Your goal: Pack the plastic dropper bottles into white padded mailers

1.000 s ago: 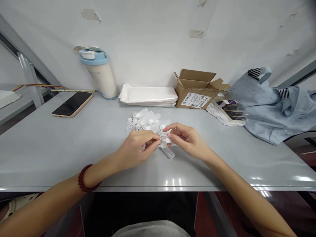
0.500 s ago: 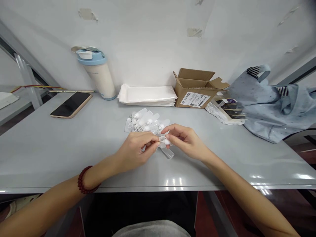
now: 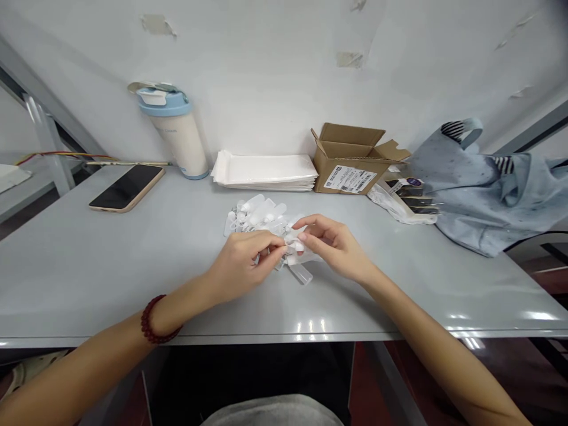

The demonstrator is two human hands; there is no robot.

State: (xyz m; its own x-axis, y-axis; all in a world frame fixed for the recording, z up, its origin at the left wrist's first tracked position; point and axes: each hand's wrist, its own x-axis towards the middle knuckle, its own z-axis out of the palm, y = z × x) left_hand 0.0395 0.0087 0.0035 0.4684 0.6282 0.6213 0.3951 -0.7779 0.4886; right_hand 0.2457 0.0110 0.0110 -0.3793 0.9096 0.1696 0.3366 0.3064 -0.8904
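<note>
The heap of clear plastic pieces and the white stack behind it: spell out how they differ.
The heap is a loose jumble; the stack is layered flat. The heap's pieces look see-through; the stack looks opaque white. The left hand and right hand are at the heap's near edge; neither touches the stack, which lies by the wall. Shared: each is made of many pieces and rests on the grey table.

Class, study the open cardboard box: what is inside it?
Inside the cardboard box, only brown inner wall shows; its front side, bearing a white label, hides the bottom and anything there.
</note>
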